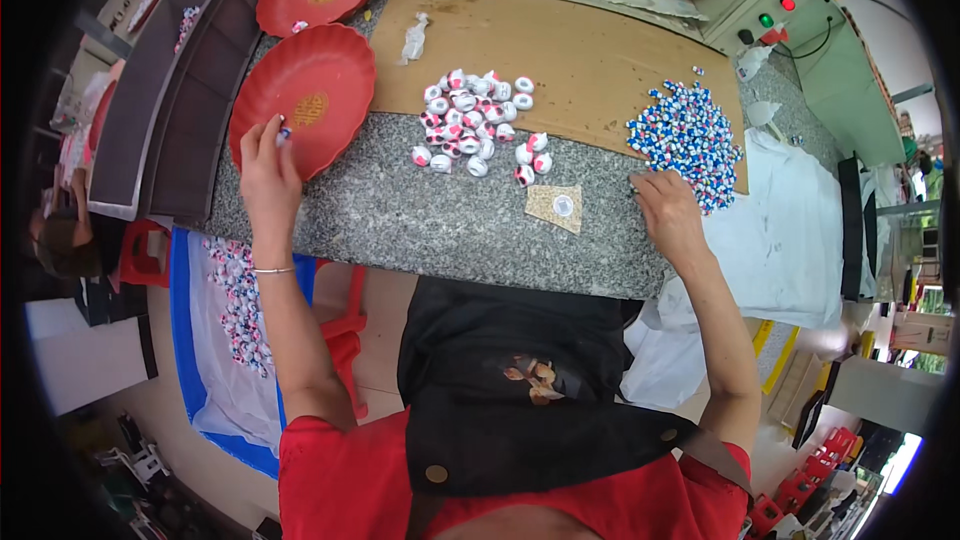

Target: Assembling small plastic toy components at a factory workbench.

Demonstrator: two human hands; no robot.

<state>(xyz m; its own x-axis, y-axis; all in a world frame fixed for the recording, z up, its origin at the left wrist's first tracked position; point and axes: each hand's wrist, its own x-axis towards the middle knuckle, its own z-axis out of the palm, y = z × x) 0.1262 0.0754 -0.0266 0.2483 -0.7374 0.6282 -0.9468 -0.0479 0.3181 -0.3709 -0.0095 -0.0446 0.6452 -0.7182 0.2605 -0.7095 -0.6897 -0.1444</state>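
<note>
Left grip (269, 170) — narrow, around piece (285, 133)

Red short-sleeved shirt (340, 470), black apron (540, 450), round brass-coloured snaps (437, 474), slim left-wrist bangle (274, 270), bare hands (268, 178)

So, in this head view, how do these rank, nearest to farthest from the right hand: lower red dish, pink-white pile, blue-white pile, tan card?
From the right hand:
1. Blue-white pile: just beyond it
2. Tan card: to its left
3. Pink-white pile: farther left
4. Lower red dish: far left
</note>
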